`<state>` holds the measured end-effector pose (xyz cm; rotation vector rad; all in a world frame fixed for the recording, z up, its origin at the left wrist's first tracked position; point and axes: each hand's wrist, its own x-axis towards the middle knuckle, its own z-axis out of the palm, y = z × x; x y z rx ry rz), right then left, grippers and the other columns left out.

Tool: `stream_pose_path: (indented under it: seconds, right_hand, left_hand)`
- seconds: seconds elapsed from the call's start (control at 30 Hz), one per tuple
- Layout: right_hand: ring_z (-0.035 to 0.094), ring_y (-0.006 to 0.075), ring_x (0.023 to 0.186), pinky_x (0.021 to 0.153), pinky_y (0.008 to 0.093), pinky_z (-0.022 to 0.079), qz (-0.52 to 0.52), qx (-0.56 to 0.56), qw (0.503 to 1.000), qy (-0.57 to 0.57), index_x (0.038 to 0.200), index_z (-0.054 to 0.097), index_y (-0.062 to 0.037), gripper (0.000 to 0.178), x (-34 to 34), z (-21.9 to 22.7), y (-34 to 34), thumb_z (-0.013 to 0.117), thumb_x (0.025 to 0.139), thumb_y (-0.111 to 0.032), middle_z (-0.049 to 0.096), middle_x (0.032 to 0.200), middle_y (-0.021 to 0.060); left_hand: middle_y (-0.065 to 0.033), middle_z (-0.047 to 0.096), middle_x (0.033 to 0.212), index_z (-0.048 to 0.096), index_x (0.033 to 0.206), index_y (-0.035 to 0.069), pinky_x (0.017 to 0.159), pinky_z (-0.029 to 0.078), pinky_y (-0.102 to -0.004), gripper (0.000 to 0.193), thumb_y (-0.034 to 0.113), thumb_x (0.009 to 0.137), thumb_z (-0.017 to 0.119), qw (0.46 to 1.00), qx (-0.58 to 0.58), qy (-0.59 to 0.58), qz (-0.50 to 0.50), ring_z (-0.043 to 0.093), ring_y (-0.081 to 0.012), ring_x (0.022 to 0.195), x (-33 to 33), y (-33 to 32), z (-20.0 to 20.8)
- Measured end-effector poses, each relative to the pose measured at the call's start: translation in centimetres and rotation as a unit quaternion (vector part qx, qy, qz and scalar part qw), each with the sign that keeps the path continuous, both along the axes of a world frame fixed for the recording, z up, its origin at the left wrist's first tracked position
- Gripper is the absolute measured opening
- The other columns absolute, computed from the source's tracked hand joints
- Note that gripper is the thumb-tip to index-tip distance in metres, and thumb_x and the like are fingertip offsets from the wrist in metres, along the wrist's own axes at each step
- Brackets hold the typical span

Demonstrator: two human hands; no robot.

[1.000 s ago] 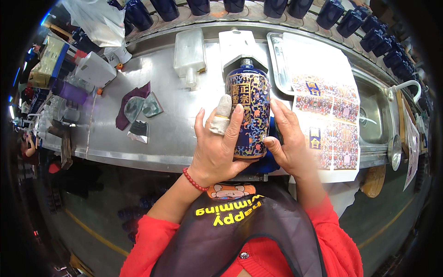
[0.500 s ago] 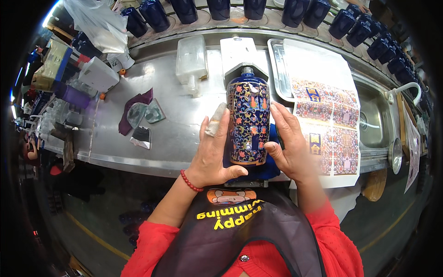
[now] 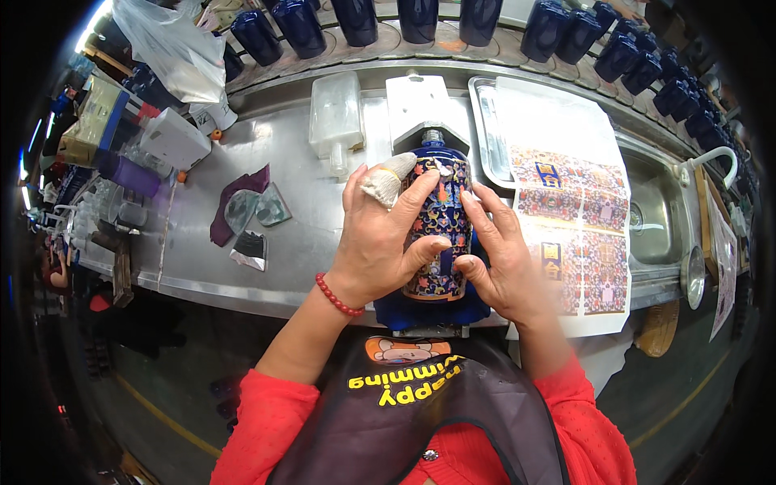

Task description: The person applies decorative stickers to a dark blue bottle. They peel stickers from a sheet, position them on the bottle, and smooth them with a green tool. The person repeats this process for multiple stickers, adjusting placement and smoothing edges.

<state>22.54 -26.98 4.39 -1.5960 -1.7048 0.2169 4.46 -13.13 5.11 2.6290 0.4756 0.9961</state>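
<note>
A dark-blue bottle [image 3: 437, 234] wrapped in a colourful floral decal lies with its threaded neck pointing away from me. My left hand [image 3: 380, 234] rests over its left side, index finger and thumb stretched across the decal. A grey-white covering is tied around one of that hand's fingers, and red beads circle the wrist. Along the right side of the bottle, my right hand [image 3: 503, 263] has its fingers extended and its thumb at the lower decal. Neither hand is wrapped round the bottle. Dark-blue cloth [image 3: 469, 314] shows beneath it. My hands hide part of the pattern.
A white notched stand [image 3: 416, 101] is at the neck, beside a clear rectangular container [image 3: 335, 113]. Patterned decal sheets [image 3: 574, 234] overlap a metal tray [image 3: 487, 121] near a sink [image 3: 651, 214]. Scraper-like pieces [image 3: 250, 206] lie left; blue bottles [image 3: 418, 20] line the far conveyor.
My left hand has moved from the bottle's left edge onto its decal. My right hand shifts slightly along the right side. The bottles on the far conveyor have moved right.
</note>
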Motion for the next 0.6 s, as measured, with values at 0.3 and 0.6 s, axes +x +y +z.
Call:
stream_pose_path:
  seconds: [0.3, 0.6]
  right_hand:
    - [0.047, 0.0456, 0.133, 0.11, 0.0487, 0.041, 0.005, -0.001, 1.0, 0.011, 0.149, 0.048, -0.0047, 0.069, 0.2, -0.2, 0.1, 0.071, 0.092, -0.035, 0.043, 0.148, 0.0281]
    - [0.048, 0.0456, 0.131, 0.109, 0.0489, 0.041, 0.005, -0.002, 1.0, 0.017, 0.15, 0.047, -0.0055, 0.07, 0.2, -0.3, 0.0, 0.072, 0.091, -0.035, 0.043, 0.148, 0.0284]
  left_hand:
    - [-0.0181, 0.057, 0.133, 0.056, 0.143, 0.009, 0.115, 0.02, -0.0576, 0.074, 0.063, 0.092, 0.058, 0.999, 0.001, 0.031, 0.021, 0.047, -0.0368, 0.129, 1.1, -0.3, 0.6]
    - [-0.0214, 0.053, 0.139, 0.056, 0.145, 0.011, 0.116, 0.017, -0.0583, 0.074, 0.063, 0.092, 0.057, 0.998, 0.021, 0.051, 0.042, 0.043, -0.0393, 0.131, 0.9, -0.7, 0.3]
